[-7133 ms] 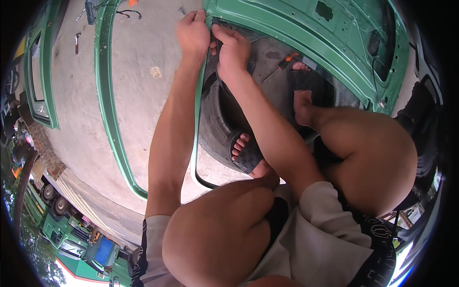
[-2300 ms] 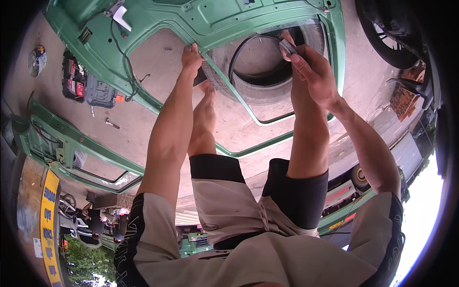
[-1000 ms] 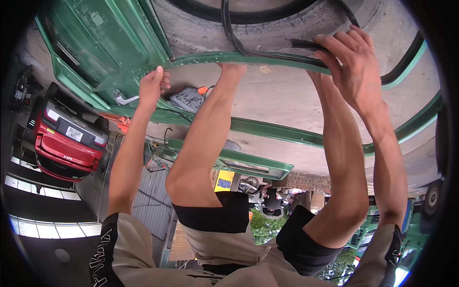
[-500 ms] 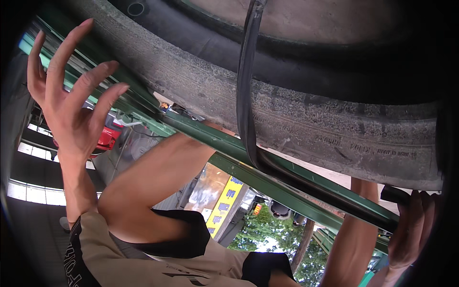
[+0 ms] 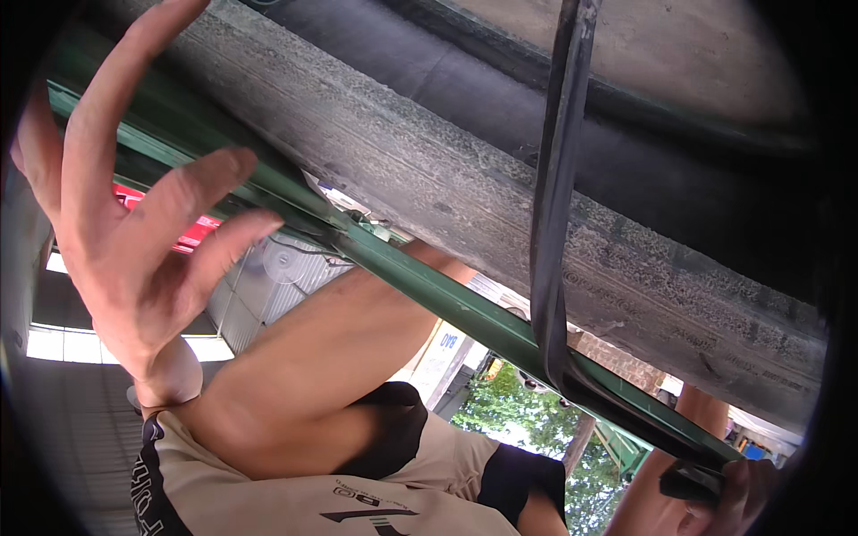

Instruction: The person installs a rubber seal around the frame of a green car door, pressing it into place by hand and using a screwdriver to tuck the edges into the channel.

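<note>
A large worn tyre [image 5: 402, 156] fills the upper part of the view, its dusty sidewall facing me. Across it hangs a long black rubber strip [image 5: 554, 223], which bends over a green metal bar [image 5: 447, 299] and runs along it to the lower right. There, my right hand [image 5: 740, 491] is closed round the strip's dark end; some of its fingers are in shadow. My left hand [image 5: 134, 241] is raised at the left beside the tyre and green metalwork, its fingers spread and curved with nothing in them.
My bent bare leg [image 5: 331, 357] lies below the bar, close to the left wrist. Something red [image 5: 192, 234] shows behind the left hand. Beyond are a round fan-like thing [image 5: 284, 261], a sign [image 5: 438, 348] and green trees [image 5: 505, 402].
The view has shifted, and the strip now appears farther right. My left hand looks larger and nearer, still spread. My right hand sits lower in view, still holding the strip.
</note>
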`<action>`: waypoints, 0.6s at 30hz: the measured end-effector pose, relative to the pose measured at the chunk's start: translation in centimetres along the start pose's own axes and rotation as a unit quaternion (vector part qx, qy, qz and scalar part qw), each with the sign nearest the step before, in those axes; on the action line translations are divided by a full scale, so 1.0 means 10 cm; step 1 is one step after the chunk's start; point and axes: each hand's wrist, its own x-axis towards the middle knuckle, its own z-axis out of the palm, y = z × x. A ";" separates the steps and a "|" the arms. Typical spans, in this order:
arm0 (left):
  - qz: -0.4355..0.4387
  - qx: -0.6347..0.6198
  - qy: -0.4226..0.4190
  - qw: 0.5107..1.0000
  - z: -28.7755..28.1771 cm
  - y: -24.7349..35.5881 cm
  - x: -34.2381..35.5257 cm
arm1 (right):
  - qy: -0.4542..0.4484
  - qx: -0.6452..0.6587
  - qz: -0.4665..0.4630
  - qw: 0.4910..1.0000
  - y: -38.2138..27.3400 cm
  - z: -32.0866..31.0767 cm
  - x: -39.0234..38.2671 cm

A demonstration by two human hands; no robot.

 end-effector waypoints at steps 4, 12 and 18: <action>-0.021 -0.112 0.074 0.991 0.18 -0.11 -0.47 | -0.183 0.230 0.068 0.953 -0.12 0.07 0.14; -0.060 -0.282 0.227 0.930 0.49 0.08 -0.72 | -0.248 0.279 0.063 0.926 -0.18 0.31 0.31; -0.059 -0.328 0.298 0.895 0.41 0.19 -0.58 | -0.229 0.293 0.113 0.922 -0.25 -0.01 0.31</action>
